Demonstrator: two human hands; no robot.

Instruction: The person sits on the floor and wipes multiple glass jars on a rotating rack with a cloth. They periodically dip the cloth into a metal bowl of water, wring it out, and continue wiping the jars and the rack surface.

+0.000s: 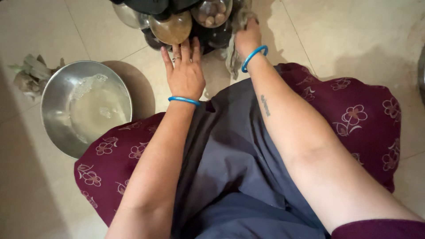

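Note:
My left hand (185,71) reaches forward with fingers spread, its fingertips touching a round brass-coloured plate (171,28) in a pile of dirty dishes (212,31) on the floor. My right hand (247,37) grips a wet grey rag (233,53) that hangs down beside the pile. Both wrists wear blue bangles. A small steel bowl (213,11) in the pile holds several brownish lumps. I sit on the floor, knees spread, in maroon flowered trousers and a grey top.
A large steel basin (57,106) with soapy water stands on the tiled floor to my left. Beyond it lies a crumpled scrap of cloth or husk (31,75). A dark round edge (421,75) shows at the far right.

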